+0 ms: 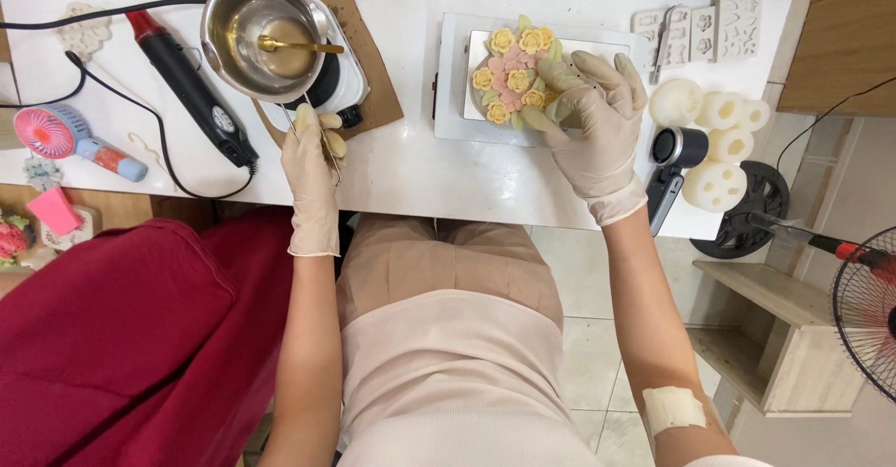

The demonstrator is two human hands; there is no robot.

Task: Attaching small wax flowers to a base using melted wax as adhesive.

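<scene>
A white table [401,173] is standing over a tiled floor [597,355]. The left hand [313,164] is gripping tweezers [329,150] beside a steel pot [261,33]; the right hand [588,117], fingers loosely curled, is touching the flower disc [513,75] on a scale [453,103]. Four white candles [714,140] are crowding the right edge.

Bright, even light floods the white tabletop [401,173], leaving only soft, short shadows. The steel pot [261,33] carries mild glare. Focus is sharp throughout, with slight wide-angle stretching toward the edges.
</scene>
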